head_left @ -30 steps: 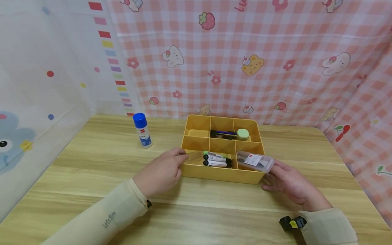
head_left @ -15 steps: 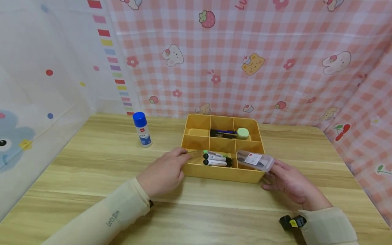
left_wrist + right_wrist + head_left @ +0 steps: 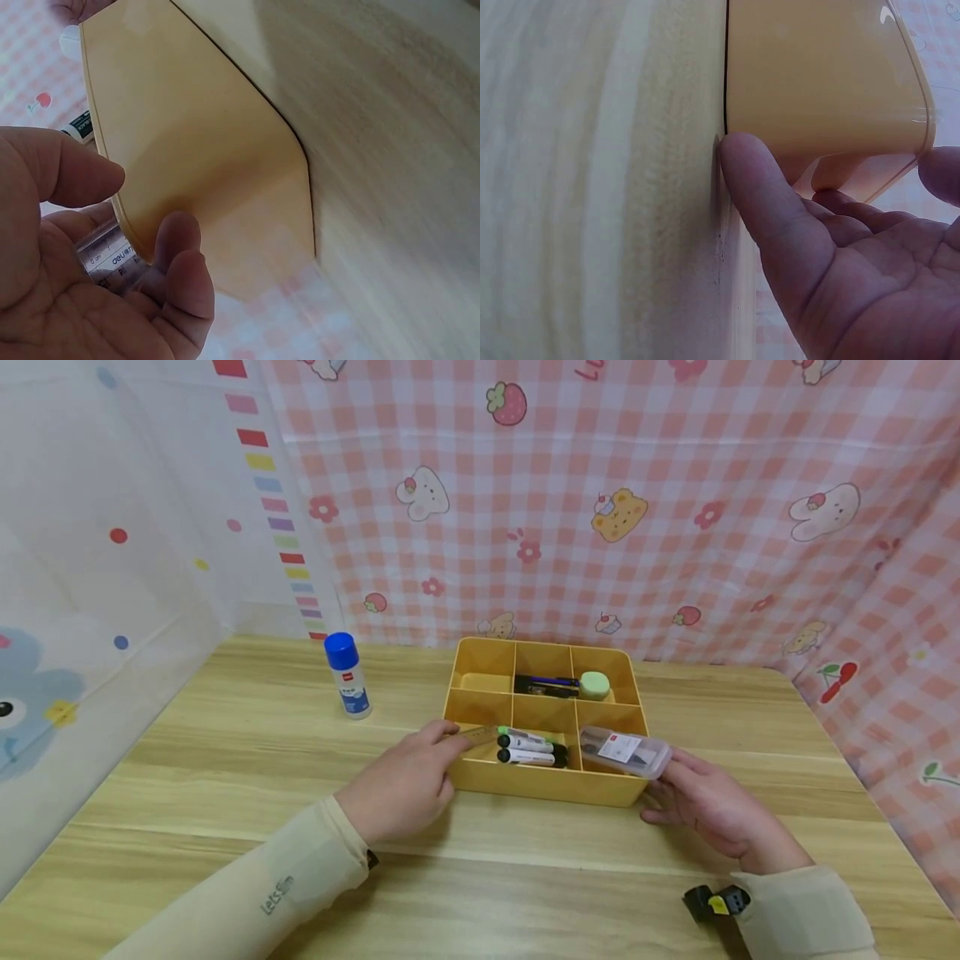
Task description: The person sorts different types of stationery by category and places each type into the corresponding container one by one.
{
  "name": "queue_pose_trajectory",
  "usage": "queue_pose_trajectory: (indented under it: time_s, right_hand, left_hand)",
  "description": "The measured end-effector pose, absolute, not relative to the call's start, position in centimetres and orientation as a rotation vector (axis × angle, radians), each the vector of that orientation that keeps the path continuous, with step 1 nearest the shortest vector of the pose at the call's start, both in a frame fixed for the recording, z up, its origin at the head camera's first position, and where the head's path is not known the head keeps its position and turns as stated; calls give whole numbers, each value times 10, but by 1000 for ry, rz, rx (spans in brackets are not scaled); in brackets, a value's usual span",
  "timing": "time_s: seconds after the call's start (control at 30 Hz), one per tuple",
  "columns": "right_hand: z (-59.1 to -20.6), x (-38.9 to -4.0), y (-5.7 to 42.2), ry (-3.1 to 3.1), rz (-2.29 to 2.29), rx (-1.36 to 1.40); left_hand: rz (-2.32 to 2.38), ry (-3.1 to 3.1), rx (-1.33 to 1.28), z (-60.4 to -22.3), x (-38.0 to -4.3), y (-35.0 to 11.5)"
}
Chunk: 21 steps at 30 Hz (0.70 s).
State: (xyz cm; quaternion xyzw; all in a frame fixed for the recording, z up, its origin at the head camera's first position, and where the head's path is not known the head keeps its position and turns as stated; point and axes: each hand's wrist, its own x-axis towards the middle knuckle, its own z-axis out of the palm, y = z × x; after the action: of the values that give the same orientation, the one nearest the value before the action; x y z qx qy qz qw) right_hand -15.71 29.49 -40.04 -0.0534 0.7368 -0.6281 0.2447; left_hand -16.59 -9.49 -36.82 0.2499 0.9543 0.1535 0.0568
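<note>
A yellow six-compartment desk organizer (image 3: 543, 785) stands on the table between both hands. My left hand (image 3: 401, 787) grips its front left corner, fingers curled at the rim. Next to those fingers a clear ruler (image 3: 112, 259) pokes over the rim in the left wrist view. My right hand (image 3: 712, 806) holds the front right corner, with the thumb (image 3: 754, 169) low on the front and the other fingers along the side. Whiteboard markers (image 3: 532, 757) lie in the front compartments. A clear plastic case (image 3: 626, 750) leans over the right rim, just above the right hand.
To the left of the organizer stands a glue stick (image 3: 347, 677) with a blue cap. Pens (image 3: 547, 685) and a pale green rounded item (image 3: 594, 685) occupy back compartments. A checked curtain (image 3: 555, 510) hangs behind the wooden table (image 3: 480, 893).
The left hand and forearm have shifted very slightly to the right. Otherwise the hands and the organizer hold their places; the whole view drifts a few pixels upward.
</note>
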Motion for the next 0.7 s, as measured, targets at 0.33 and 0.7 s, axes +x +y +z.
queue_pose_trajectory:
  time_s: [0.33,0.7]
  right_hand:
    - [-401,-157,295,2014,-1730,-151]
    - [-401,-157,295,2021,-1718,-146]
  left_hand:
    - [505,2946,747,-363,-163,-101]
    - [540,2988,730,-355,-166,-112]
